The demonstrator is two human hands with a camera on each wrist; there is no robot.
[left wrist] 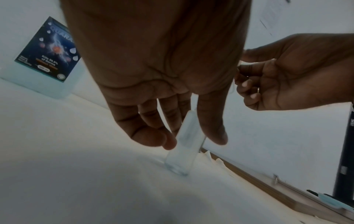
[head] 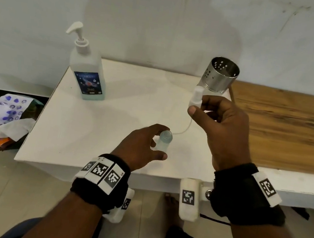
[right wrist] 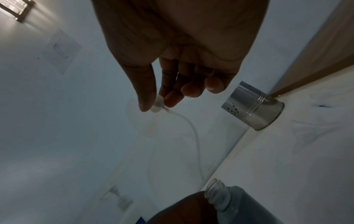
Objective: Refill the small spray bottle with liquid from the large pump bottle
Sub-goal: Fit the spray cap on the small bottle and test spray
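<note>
Pinched between my right hand's (head: 223, 126) thumb and fingertips is the white spray head (head: 196, 99), lifted off the small spray bottle (head: 163, 141), its thin dip tube (head: 185, 129) curving down toward the open neck. With my left hand (head: 142, 145) I steady that clear bottle upright on the white table (head: 110, 128), fingers and thumb curled loosely round its sides. Well apart, at the table's far left corner, the large pump bottle (head: 87, 68) stands with its pump on. Just behind my right hand stands a perforated steel cup (head: 220, 74), and left of the table sits a bin of crumpled paper (head: 5, 115).
</note>
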